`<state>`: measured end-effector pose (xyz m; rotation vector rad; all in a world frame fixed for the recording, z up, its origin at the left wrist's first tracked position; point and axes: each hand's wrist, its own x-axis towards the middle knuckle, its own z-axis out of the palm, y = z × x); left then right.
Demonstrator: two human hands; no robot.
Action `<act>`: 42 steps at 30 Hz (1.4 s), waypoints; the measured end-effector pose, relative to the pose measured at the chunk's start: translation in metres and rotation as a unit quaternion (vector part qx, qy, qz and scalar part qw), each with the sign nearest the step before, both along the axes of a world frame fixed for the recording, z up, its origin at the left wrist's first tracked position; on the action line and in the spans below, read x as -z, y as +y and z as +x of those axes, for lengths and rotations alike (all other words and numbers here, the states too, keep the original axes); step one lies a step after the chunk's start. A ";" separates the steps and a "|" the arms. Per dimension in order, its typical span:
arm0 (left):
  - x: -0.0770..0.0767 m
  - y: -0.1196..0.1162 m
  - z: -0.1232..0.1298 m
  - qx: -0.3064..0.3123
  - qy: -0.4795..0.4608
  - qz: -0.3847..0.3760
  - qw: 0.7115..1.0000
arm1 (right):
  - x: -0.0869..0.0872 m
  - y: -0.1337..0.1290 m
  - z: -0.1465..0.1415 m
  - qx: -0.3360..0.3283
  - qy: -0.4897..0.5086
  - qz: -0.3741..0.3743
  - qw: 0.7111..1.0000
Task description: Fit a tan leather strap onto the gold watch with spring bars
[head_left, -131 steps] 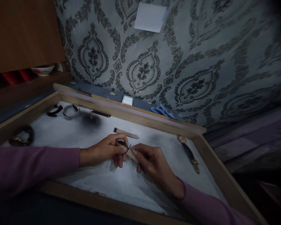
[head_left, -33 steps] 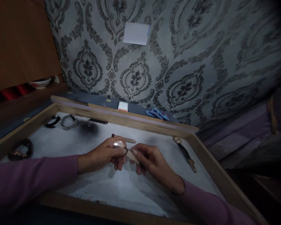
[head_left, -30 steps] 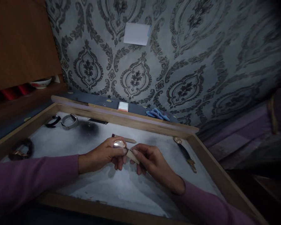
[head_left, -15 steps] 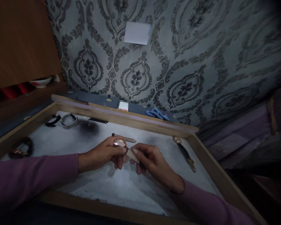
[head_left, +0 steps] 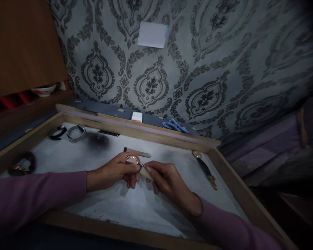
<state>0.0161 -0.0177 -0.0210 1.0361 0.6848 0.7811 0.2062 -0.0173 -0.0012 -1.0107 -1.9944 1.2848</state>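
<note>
My left hand [head_left: 125, 170] is closed round a round, rose-gold watch case [head_left: 132, 160], held above the middle of the tray. Beside it, my right hand [head_left: 163, 177] pinches a beige strap piece [head_left: 146, 174] near its end, where it meets the case; a small dark, thin part shows between the fingertips. Whether strap and case are joined is too small to tell. Another strap piece [head_left: 138, 152], beige with a dark end, lies on the white surface just behind my hands.
The wooden-rimmed tray [head_left: 135, 133] holds a black watch [head_left: 57, 133], a silver one [head_left: 76, 133], a dark one [head_left: 23, 165] at left, and a black-strapped watch [head_left: 205, 169] at right. A blue cloth [head_left: 175, 125] lies behind the rim.
The fingertips of my right hand have shifted slightly at the strap end, and the watch case has tilted a little in my left hand. The view has moved slightly.
</note>
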 end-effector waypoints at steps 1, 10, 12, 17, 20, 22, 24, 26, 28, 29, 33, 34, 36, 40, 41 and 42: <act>0.001 0.000 0.000 0.001 0.001 0.001 1.000 | 0.000 0.000 0.000 0.001 -0.007 0.012 1.000; 0.001 -0.001 -0.001 0.020 0.000 0.004 1.000 | -0.003 -0.001 0.002 -0.023 -0.048 0.101 0.993; 0.000 -0.001 -0.001 0.023 0.001 0.004 1.000 | -0.003 -0.001 0.002 -0.023 -0.052 0.114 0.992; 0.000 -0.001 -0.001 0.021 0.014 0.008 1.000 | -0.004 -0.001 0.001 -0.024 -0.053 0.125 0.990; 0.001 -0.001 -0.001 0.021 0.017 0.009 1.000 | -0.002 -0.001 0.001 -0.018 -0.057 0.125 0.990; 0.001 -0.001 0.000 0.022 0.018 0.006 1.000 | 0.000 -0.001 0.001 -0.017 -0.061 0.125 0.990; 0.001 0.000 0.000 0.020 0.022 0.002 1.000 | 0.002 -0.001 0.001 -0.012 -0.061 0.120 0.991; 0.000 0.000 0.000 0.016 0.027 -0.001 0.999 | 0.004 0.000 0.002 -0.004 -0.059 0.112 0.992; -0.003 0.000 0.001 0.010 0.030 -0.004 1.000 | 0.006 0.000 0.002 0.004 -0.052 0.102 0.993; -0.004 0.000 0.001 0.008 0.031 -0.004 0.999 | 0.006 0.001 0.002 0.004 -0.048 0.096 0.994; -0.007 -0.001 0.000 0.002 0.036 -0.004 0.999 | 0.005 0.001 0.002 -0.009 -0.039 0.065 0.997; -0.006 -0.001 0.000 0.002 0.035 -0.005 0.999 | 0.005 0.001 0.002 -0.012 -0.042 0.062 0.997; -0.004 0.000 0.000 0.000 0.033 -0.006 0.999 | 0.004 0.001 0.002 -0.011 -0.045 0.060 0.997; -0.001 0.001 -0.001 0.004 0.022 -0.010 1.000 | 0.004 0.001 0.003 -0.010 -0.046 0.062 0.997; -0.001 0.002 -0.001 0.004 0.020 -0.012 1.000 | 0.004 0.001 0.003 -0.010 -0.045 0.064 0.997; -0.001 0.002 -0.001 0.003 0.020 -0.014 1.000 | 0.004 0.001 0.003 -0.010 -0.046 0.067 0.997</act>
